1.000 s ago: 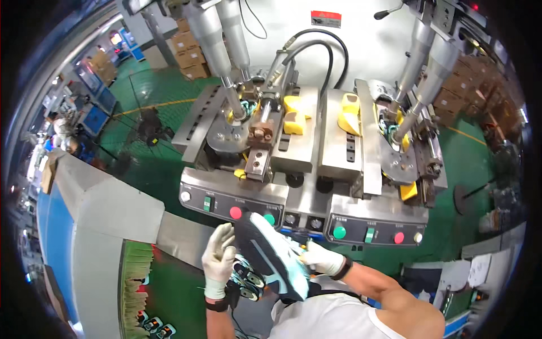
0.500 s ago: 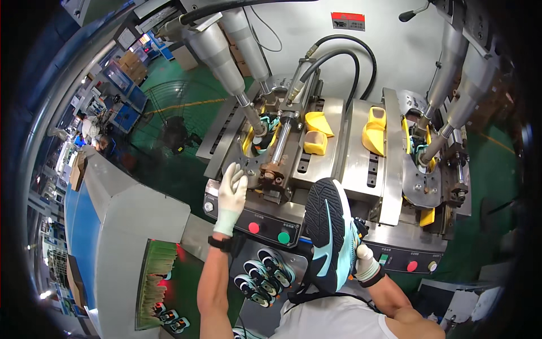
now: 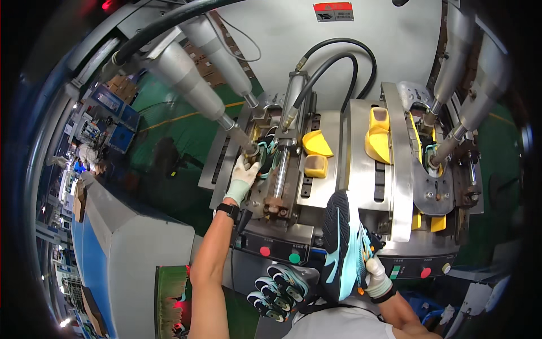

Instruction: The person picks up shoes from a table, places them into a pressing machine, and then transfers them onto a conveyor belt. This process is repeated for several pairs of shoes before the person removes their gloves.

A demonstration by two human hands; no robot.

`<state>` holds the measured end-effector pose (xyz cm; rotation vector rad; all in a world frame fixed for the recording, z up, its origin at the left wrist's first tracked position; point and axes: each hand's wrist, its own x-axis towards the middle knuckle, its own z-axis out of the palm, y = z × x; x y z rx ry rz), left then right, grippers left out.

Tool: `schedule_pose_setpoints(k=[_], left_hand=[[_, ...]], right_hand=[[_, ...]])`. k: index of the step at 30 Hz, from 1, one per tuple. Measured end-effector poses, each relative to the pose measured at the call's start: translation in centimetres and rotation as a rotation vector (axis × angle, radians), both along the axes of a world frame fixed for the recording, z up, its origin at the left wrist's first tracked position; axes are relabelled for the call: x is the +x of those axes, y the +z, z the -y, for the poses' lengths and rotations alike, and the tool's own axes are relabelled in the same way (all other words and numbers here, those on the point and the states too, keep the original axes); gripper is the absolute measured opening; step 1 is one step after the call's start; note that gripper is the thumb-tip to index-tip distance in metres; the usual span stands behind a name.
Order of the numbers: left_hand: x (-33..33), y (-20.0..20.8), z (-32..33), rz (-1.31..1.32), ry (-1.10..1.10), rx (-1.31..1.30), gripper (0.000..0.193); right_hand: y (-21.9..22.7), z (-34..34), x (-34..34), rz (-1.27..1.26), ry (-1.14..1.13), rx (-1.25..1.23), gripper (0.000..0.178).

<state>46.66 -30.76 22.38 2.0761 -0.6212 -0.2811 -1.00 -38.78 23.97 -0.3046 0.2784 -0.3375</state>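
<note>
1. Grey housing with a blue side, standing to the left of my forearm; at its near end, an opening lined with ragged green strips
2. My left hand, in a white glove with a dark wristband behind it, reaching into the left half of the machine; my fingers are bent and slightly parted at the foot of a metal rod, and I cannot tell whether they have hold of anything
3. Seated shoe, black and turquoise, lying in the left half of the machine just beside my left fingertips and partly hidden by the rod
4. Group of shoes, side by side near my body, below a red button and a green button
5. Yellow blocks on a steel plate, to the right of a metal cylinder
6. Held shoe, raised in front of the machine, its dark patterned sole turned left and its turquoise upper right
7. My right hand, gloved likewise, fingers closed firmly on the upper of the held shoe
</note>
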Motion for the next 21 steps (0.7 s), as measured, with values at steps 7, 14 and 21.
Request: schedule_pose_setpoints(k=[7,14,21], left_hand=[[4.2,-3.5,3.6,0.045,-0.336,0.63,0.09],[5.4,-2.3,2.5,-0.246,-0.07,0.098,0.044],[-4.9,4.1,-9.7,-0.439,-0.145,-0.472,0.032]], right_hand=[[2.3,0.2,-0.8,-0.204,-0.105,-0.204,0.105],[5.3,-0.4,2.5,-0.284,-0.009,-0.258,0.082],[6.3,-2.6,9.1,-0.274,0.002,-0.449,0.061]])
